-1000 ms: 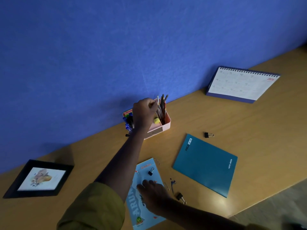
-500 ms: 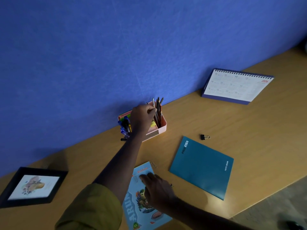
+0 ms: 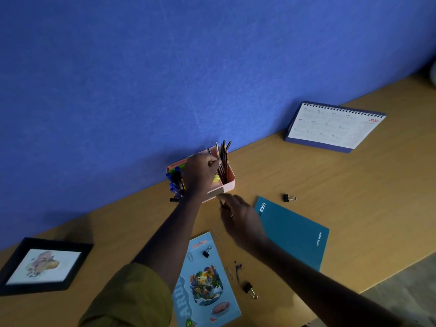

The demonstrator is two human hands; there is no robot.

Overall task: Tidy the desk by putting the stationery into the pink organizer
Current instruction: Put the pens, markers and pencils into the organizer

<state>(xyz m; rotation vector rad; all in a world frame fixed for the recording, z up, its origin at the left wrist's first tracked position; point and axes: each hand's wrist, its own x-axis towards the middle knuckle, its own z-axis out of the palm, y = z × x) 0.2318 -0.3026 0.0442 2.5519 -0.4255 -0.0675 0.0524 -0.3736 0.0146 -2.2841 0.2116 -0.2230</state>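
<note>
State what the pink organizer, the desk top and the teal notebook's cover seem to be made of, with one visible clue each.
Pink organizer: probably moulded plastic, matt; thin even walls, rounded corners. Desk top: wood or wood-look laminate, satin; grain lines show, though the dim light leaves it open. Teal notebook cover: likely coated card, smooth; flat, thin, with a soft sheen.

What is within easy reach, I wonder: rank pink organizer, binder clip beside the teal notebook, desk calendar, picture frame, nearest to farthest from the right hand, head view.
From the right hand:
1. Pink organizer, just beyond its fingers.
2. Binder clip, right, past the teal notebook's corner.
3. Desk calendar, far right by the wall.
4. Picture frame, far left.
</note>
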